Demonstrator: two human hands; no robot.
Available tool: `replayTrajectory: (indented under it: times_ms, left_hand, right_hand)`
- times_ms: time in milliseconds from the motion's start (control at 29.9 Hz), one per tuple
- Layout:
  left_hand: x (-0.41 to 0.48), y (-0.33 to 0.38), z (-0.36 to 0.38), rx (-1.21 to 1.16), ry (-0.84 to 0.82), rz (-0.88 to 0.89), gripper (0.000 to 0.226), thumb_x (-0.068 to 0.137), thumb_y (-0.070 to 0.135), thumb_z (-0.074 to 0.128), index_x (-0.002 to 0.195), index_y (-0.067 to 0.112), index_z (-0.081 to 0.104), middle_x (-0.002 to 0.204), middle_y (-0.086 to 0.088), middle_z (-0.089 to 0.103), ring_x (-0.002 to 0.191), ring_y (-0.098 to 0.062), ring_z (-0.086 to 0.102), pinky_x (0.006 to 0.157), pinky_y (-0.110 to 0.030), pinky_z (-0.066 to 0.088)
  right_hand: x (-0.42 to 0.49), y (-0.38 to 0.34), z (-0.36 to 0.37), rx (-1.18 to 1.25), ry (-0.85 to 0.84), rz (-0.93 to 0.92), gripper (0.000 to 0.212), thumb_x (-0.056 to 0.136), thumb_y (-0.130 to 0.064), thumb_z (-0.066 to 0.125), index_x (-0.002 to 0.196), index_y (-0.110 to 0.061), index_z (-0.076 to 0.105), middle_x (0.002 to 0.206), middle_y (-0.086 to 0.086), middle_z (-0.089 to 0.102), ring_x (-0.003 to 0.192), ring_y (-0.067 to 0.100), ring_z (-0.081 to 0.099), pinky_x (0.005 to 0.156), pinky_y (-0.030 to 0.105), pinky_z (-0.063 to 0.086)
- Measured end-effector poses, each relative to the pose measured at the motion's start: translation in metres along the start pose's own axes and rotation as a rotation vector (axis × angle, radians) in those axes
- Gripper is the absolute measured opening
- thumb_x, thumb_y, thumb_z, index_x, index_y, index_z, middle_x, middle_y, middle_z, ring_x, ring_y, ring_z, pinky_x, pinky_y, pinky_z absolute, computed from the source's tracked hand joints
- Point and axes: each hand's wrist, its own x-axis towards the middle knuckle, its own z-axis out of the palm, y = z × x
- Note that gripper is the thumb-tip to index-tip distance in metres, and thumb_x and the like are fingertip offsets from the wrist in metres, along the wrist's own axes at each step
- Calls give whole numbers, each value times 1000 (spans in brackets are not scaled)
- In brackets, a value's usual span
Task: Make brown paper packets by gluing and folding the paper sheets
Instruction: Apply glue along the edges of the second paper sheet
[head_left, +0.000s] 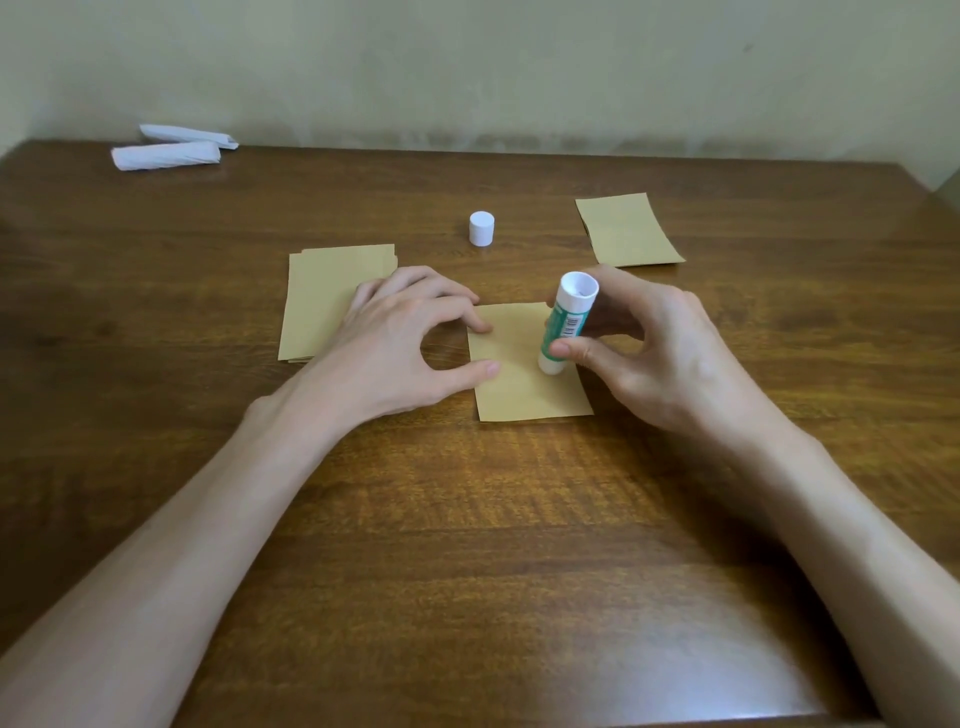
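Brown paper sheet (519, 395) flat on the wooden table (467, 545), close in front, between both hands. Left grip (400, 332) apart, clasping nothing, index tip and thumb tip pressing down on the sheet's left edge. Right grip (660, 353) clamped round the glue stick (566, 322), thumb in front and fingers behind, stick tilted with its lower end touching the sheet right of the middle.

Judged as the gluing step, with folding not yet begun. To do it well:
- Keep the left fingertips planted to prevent sliding.
- Draw the stick in one even stroke along the strip meant for sticking.
- Stay inside the edge to spare the table.
- Press lightly, probably wise against wrinkling or dragging such thin paper.
- Fold promptly afterwards.

Green label with a barcode on the stick, lettering too small to read, no brand made out.

White cap (481, 227) upright and well apart, farther back. Stack of brown sheets (322, 306) beside the left grip, another brown piece (628, 228) at the far right.
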Motion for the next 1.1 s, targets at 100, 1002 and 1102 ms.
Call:
replayTrajectory:
  times_ms: [100, 1002, 1102]
  left_hand:
    - [0, 0, 0, 4, -6, -2, 43, 83, 73, 62, 115, 45, 67, 138, 30, 51, 140, -2, 33, 111, -37, 22]
    - [1, -1, -1, -45, 19, 9, 42, 83, 69, 68, 117, 44, 70, 137, 28, 54, 141, -1, 33, 110, -32, 20]
    - [1, -3, -1, -42, 28, -2, 44, 82, 70, 68, 118, 45, 70, 136, 30, 56, 141, -1, 33, 109, -32, 19]
  right_hand:
    - [0, 0, -3, -19, -9, 32, 23, 94, -14, 79, 113, -20, 68, 108, -13, 76, 108, -1, 71, 97, 29, 57]
    - [0, 0, -18, 177, 214, 60, 24, 96, -17, 78, 114, -6, 67, 108, -5, 73, 105, 8, 72, 95, 30, 59]
    - [0, -2, -14, 214, 243, 35, 25, 96, -14, 78, 115, -2, 67, 110, 0, 74, 105, 9, 73, 95, 26, 59]
